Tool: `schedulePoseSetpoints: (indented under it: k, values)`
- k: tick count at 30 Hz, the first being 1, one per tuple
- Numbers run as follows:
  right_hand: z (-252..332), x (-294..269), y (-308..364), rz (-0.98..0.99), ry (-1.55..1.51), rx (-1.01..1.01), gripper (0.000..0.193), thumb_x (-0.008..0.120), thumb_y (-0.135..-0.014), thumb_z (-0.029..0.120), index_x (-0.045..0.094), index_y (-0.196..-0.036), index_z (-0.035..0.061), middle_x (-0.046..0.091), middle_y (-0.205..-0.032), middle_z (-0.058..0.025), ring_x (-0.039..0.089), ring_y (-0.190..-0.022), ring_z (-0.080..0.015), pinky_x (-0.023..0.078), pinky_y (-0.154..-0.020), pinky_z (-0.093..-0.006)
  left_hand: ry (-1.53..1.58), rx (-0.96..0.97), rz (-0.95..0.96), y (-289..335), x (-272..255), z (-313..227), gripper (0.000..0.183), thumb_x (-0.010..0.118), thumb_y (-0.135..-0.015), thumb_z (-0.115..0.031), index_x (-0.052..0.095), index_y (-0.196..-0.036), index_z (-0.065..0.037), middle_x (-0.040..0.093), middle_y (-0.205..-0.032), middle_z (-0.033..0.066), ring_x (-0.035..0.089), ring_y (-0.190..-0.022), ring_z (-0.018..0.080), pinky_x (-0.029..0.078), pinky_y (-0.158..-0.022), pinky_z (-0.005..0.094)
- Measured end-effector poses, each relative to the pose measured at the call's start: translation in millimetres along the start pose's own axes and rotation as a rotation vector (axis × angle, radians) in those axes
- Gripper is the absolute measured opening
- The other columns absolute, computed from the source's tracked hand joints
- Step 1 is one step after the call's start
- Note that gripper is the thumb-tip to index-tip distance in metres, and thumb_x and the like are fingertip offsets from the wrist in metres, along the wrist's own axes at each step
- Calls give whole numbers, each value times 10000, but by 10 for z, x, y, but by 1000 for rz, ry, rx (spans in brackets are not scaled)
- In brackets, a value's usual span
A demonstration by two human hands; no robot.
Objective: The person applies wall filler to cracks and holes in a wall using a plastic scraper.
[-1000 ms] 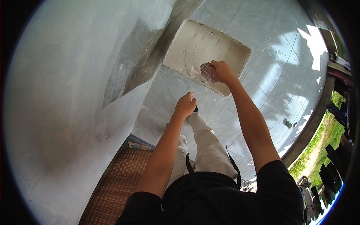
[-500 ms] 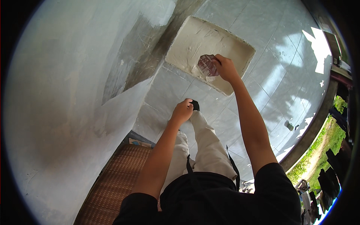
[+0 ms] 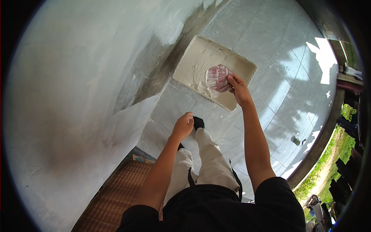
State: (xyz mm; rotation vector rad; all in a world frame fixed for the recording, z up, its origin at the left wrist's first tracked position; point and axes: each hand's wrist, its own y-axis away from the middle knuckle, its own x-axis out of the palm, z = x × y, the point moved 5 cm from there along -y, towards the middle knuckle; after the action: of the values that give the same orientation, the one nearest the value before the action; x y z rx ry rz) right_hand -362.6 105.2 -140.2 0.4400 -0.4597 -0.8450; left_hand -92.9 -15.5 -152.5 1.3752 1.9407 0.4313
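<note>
My right hand (image 3: 239, 89) is closed on the edge of a flat, dull-red putty spreader (image 3: 219, 78) streaked with white putty. The spreader is over a shallow rectangular tray (image 3: 248, 66) on the floor. Thick cream-white putty (image 3: 201, 58) coats the inside of the tray. My left hand (image 3: 183, 125) is above the floor near my dark-covered foot, with its fingers curled in. Whether anything sits inside those fingers is hidden.
A grey-white wall (image 3: 77, 85) rises on the left, with a darker bare patch (image 3: 145, 71) low down. A brown woven surface (image 3: 119, 189) lies at the lower left. Grey tiles (image 3: 266, 77) cover the floor, and a small object (image 3: 295, 140) lies at the right.
The spreader has come up and tilted so its putty-streaked face shows more. The tray sits lower in view as the view shifted. My left hand has moved slightly down and left.
</note>
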Motion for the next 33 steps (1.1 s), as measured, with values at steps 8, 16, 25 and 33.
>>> schedulePoseSetpoints:
  k: [8, 16, 25, 33]
  values:
    - [960, 271, 316, 90, -134, -144, 128, 599, -1012, 239, 641, -1005, 119, 508, -786, 91, 405, -660, -21, 329, -567, -203, -52, 509, -297, 134, -656, -1441, 360, 559, -907, -40, 550, -1266, -35, 633, -1212, 176, 629, -1077, 349, 511, -912, 422]
    - [2407, 1265, 790, 297, -125, -504, 85, 620, -994, 165, 625, -1023, 86, 598, -865, 40, 503, -672, -50, 433, -574, -232, -73, 734, -592, 1015, -1714, -2274, 316, 548, -925, -26, 593, -1237, -26, 650, -1193, 156, 639, -1066, 316, 501, -927, 402]
    - [3670, 2710, 1812, 592, -161, -799, 77, 615, -988, 133, 605, -976, 57, 616, -850, 0, 529, -657, -68, 443, -561, -236, -197, 836, -1029, 2673, -2781, -2528, 349, 568, -893, 20, 601, -1235, -38, 644, -1187, 139, 628, -1090, 301, 501, -948, 391]
    - [4201, 4201, 3170, 926, -178, -1045, 107, 600, -995, 131, 599, -1021, 28, 616, -841, -20, 529, -630, -87, 442, -556, -244, -476, 1034, -1472, 4374, -3434, -2496, 381, 581, -829, 73, 614, -1192, -41, 653, -1158, 126, 611, -1056, 305, 501, -900, 394]
